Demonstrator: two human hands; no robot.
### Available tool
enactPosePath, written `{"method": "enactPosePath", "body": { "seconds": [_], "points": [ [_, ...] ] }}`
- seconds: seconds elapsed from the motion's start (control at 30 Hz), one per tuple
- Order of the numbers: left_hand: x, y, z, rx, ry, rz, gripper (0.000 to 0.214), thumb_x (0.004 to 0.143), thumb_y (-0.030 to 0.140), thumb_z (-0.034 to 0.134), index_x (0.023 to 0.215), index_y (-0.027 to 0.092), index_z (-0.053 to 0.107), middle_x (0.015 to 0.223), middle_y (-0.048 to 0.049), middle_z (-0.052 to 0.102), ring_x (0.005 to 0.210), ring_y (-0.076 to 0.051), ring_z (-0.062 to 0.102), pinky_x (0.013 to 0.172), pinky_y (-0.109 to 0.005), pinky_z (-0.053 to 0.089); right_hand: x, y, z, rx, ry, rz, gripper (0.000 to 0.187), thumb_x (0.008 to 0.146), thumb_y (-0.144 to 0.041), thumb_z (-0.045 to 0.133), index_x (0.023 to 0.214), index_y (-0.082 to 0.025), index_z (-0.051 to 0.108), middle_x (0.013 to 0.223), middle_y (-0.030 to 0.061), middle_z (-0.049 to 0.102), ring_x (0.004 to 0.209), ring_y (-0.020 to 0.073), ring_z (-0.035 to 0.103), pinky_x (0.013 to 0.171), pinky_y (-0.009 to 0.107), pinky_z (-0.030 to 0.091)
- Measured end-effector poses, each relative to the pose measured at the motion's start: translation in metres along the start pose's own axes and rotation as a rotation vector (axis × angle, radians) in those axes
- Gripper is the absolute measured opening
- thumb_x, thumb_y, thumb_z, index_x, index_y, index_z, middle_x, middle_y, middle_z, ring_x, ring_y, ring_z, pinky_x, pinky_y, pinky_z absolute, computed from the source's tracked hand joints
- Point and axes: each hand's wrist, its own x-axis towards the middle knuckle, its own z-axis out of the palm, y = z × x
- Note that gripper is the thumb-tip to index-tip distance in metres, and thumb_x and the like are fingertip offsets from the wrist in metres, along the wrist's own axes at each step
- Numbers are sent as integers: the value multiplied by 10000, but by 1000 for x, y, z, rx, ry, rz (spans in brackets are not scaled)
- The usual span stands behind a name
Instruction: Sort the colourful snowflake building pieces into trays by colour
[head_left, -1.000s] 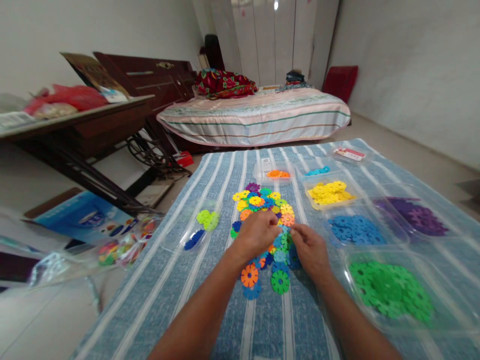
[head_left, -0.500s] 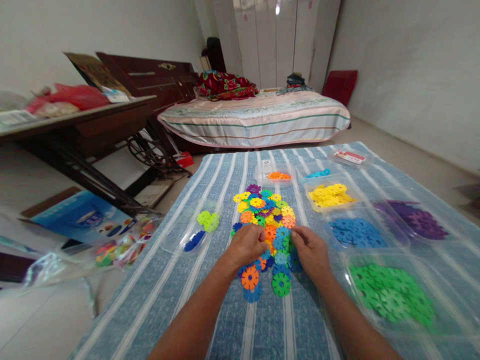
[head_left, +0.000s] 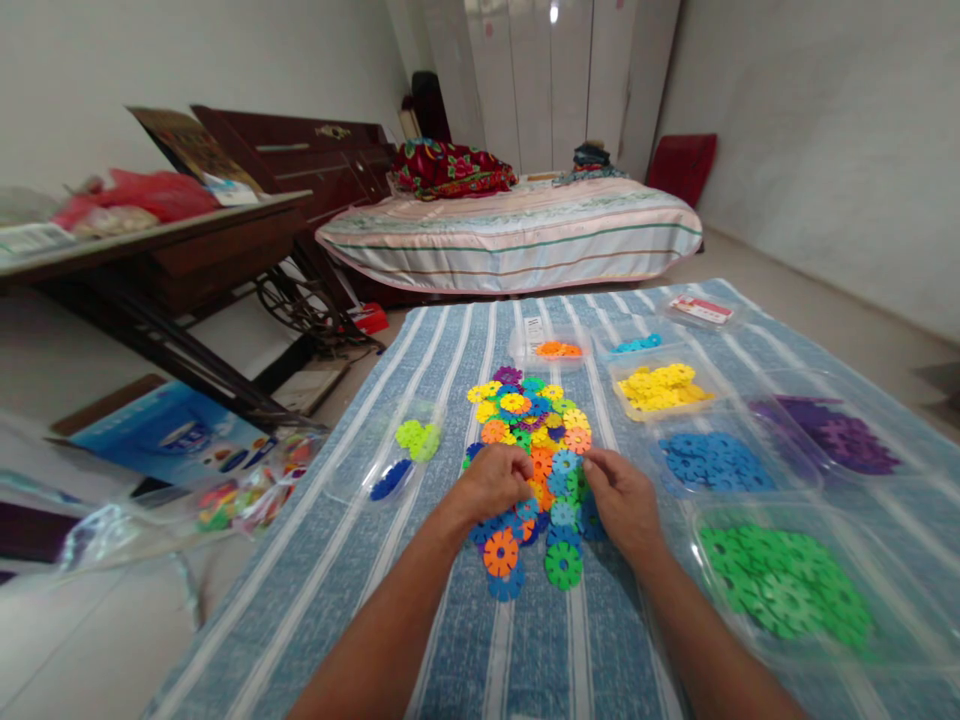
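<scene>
A figure of interlocking flower-shaped plastic discs (head_left: 541,462) in many colours lies on the striped cloth in front of me. My left hand (head_left: 496,482) is over its left side, fingers curled and thumb pinched in; what sits between the fingertips is hidden. At the right edge, my right hand (head_left: 621,496) grips the figure, thumb and fingertips beside a light blue disc (head_left: 565,468). An orange disc (head_left: 500,552) and a green disc (head_left: 562,566) stick out at the near end. Purple and yellow discs form the far end.
Clear tubs of green discs (head_left: 787,580), blue discs (head_left: 716,462), purple discs (head_left: 855,438) and yellow discs (head_left: 666,387) stand on the right. Farther back are orange discs (head_left: 559,349) and light blue discs (head_left: 637,343). A left tub (head_left: 352,470) holds lime and dark blue discs.
Both hands stay almost where they were on the figure. The left fingers shift only slightly, and the view moves a little.
</scene>
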Motion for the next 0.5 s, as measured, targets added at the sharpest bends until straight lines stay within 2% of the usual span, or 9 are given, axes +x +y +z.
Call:
{"method": "enactPosePath", "body": {
  "seconds": [0.23,0.5],
  "points": [
    [0,-3,-1,-62,28,10,111,558,153,579,664,155,612,504,67,499,506,-87,457,486,-187,342,0,-2,-1,-19,7,-10,262,825,-365,503,888,-205,702,885,39,707,848,208,625,799,342,465],
    [1,-5,-3,-141,64,0,159,556,185,562,689,154,643,546,48,544,542,-98,484,506,-192,355,0,-2,-1,-10,7,-17,288,826,-390,493,888,-203,704,876,41,707,832,208,627,789,344,472]
  ]
}}
